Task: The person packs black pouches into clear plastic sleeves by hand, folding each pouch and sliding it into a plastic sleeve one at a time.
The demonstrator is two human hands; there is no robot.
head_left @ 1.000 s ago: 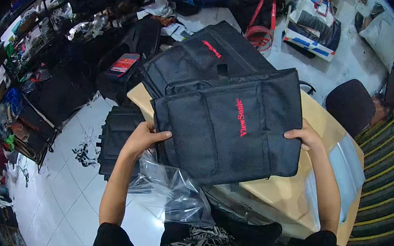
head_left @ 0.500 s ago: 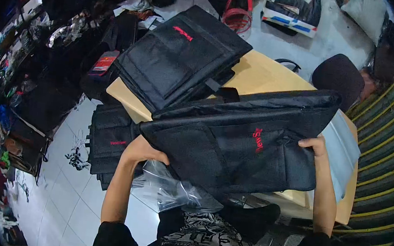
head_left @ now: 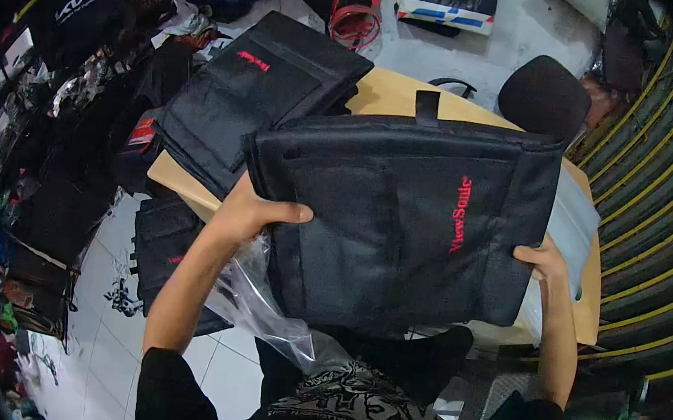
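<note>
A black fabric bag (head_left: 352, 220) with red ViewSonic lettering is held up in front of me, its broad face tilted toward the camera. My left hand (head_left: 250, 213) grips its left edge, thumb lying on the front. On the right edge, my right hand (head_left: 543, 260) pinches the bag with the thumb in front; the other fingers are mostly behind it. A clear plastic sleeve (head_left: 273, 310) hangs below my left hand; whether that hand also holds it I cannot tell. Behind the bag, similar black bags (head_left: 263, 92) lie stacked on a yellowish table (head_left: 398, 93).
More black bags (head_left: 173, 246) are piled low at the left, over white floor tiles. Grey-blue plastic sheets (head_left: 571, 226) lie on the table's right side. A dark stool seat (head_left: 544, 96) stands behind it. Ribbed yellow-and-black material (head_left: 654, 235) runs along the right; clutter fills the left.
The bag has been raised and turned so its front faces me more fully, lettering now smooth and readable. My left hand has moved up along its edge, and the plastic sleeve has shifted with it.
</note>
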